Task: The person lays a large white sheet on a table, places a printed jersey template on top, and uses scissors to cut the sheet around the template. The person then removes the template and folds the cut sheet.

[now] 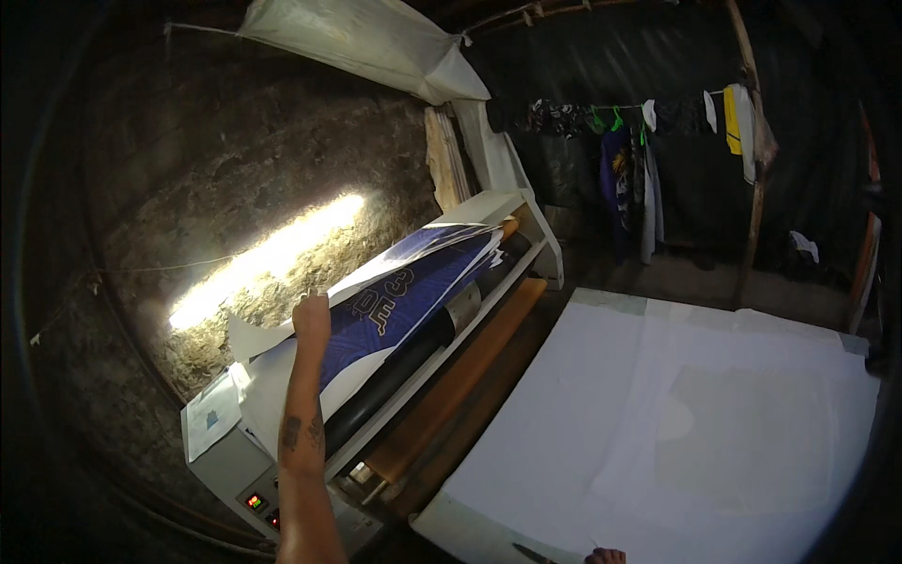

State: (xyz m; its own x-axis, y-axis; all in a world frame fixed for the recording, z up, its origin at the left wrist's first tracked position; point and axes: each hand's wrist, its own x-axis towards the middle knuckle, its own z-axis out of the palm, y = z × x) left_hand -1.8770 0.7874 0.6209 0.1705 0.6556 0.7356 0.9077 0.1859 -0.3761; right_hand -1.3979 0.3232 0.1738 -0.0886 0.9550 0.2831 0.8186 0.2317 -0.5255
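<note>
As the left forearm [305, 451] rises from the lower edge of the frame, left of centre, the left hand [311, 315] reaches the far side of a long pale machine [221, 465]. Its fingers are curled into a fist beside the upper edge of the dark blue fabric [413, 305]; what they hold, if anything, is hidden behind the hand. The fabric, marked with gold-outlined characters, lies lengthwise along the machine in the middle of the frame, with a white sheet [252, 340] showing at its left end.

Of the right hand [605, 556], only a small part shows at the bottom edge, right of centre, so I cannot tell whether it is open or closed. It is over a broad white-covered table [583, 423], which fills the lower right; a dark, pointed object [531, 553], perhaps a blade, is near it to the left.

Below the fabric run a black roller [381, 399] and a long orange-brown strip [460, 381]. Lit indicators [254, 501] glow on the machine's end at lower left. A bright tube light [272, 258] shines against a rough wall [348, 122] at left, and clothes [613, 174] hang from a line at upper right, beside a wooden pole [752, 207].
</note>
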